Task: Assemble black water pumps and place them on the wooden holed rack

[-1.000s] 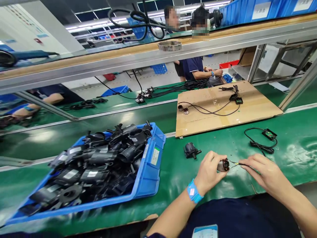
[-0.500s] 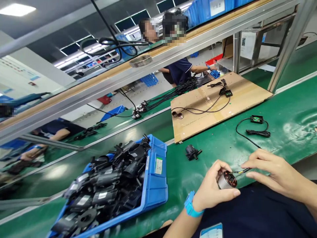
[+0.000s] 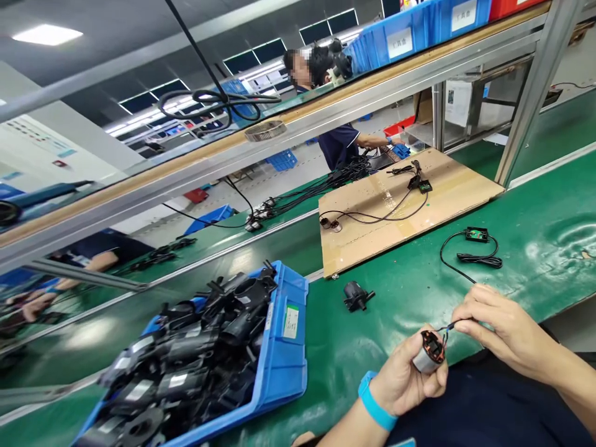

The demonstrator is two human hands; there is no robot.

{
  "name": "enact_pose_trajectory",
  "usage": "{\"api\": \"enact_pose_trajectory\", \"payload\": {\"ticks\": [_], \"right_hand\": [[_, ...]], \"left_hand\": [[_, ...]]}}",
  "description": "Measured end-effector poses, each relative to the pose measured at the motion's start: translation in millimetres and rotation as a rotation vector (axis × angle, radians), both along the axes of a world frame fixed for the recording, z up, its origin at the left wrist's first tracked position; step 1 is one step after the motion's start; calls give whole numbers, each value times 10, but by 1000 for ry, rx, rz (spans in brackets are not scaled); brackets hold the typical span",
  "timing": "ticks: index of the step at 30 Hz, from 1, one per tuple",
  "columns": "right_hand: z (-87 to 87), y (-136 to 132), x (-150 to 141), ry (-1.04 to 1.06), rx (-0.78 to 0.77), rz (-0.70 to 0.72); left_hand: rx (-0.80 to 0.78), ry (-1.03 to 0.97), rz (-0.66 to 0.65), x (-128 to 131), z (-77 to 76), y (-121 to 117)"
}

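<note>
While the left fingers (image 3: pixel 436 382) grip a wound motor stator (image 3: pixel 423 361) at lower right, near the front edge of the green table (image 3: pixel 333 354), the right fingers (image 3: pixel 470 309) pinch its wire leads (image 3: pixel 451 325); tabletop stretches leftward to a blue crate (image 3: pixel 283 360).

Smooth, shiny metal cylinder (image 3: pixel 423 362)

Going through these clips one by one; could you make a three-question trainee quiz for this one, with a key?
1. What does the left hand hold?
2. True or false: the right hand is empty.
3. In this view, the blue crate stands (a) left or (b) right of the black housing on the green table?

Key:
1. A silver cylinder.
2. False; the right hand pinches dark wiring.
3. (a).
</note>
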State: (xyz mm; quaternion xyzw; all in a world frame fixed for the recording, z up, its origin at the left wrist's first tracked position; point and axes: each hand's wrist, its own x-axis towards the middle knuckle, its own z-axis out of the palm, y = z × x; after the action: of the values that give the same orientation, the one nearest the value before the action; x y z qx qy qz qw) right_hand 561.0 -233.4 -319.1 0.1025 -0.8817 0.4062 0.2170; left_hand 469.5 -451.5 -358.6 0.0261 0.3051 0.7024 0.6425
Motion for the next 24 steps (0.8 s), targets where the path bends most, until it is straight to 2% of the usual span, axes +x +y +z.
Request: {"api": "enact_pose_trajectory", "payload": {"ticks": [3, 5, 7, 9, 12, 16, 19, 22, 24], "right_hand": [[-79, 21, 19, 29, 12, -30], [-162, -19, 43, 109, 45, -143], [-266, -127, 86, 236, 14, -297], [-373, -286, 143, 282, -132, -380], [-490, -531, 215, 165, -387, -393], [-582, -730, 230, 121, -493, -484], [-672, -797, 192, -8, -644, -358], [-698, -832, 123, -151, -961, -171], [-642, -835, 79, -213, -1111, -95]], "left_hand": [[-29, -38, -29, 0, 13, 20], [-66, -53, -15, -4, 42, 52], [-93, -63, 4, -5, 76, 78], [-96, -76, 13, -2, 104, 81], [-97, -79, 28, 14, 131, 45], [-139, -62, 79, 49, 156, -31], [-141, -43, 99, 87, 164, -71], [-171, 19, 125, 130, 164, -87], [-214, 56, 148, 156, 167, -88]]}}
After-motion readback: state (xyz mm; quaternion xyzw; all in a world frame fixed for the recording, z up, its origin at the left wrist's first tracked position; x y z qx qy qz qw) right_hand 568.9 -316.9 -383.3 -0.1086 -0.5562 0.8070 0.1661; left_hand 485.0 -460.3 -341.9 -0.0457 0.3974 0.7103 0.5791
